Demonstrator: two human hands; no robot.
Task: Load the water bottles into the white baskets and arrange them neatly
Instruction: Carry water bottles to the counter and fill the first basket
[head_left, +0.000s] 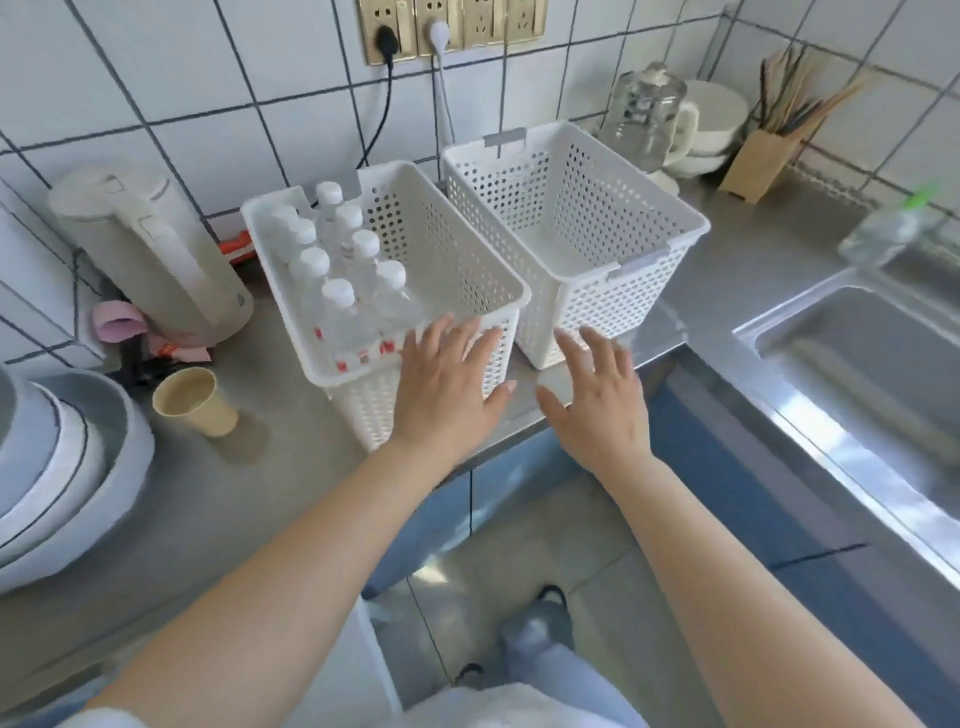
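Head view: spread left fingers (457, 338) seemingly touch the bottle-filled basket's (511, 291) near rim.

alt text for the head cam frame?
Two open hands, left hand and right hand, reach toward two white baskets on a steel counter: the left basket holds capped water bottles, the right basket looks empty.

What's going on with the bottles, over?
Both hands open: left hand on the left basket, right hand by the right basket. Bottles upright in the left one; the right holds none. Nothing blocking.
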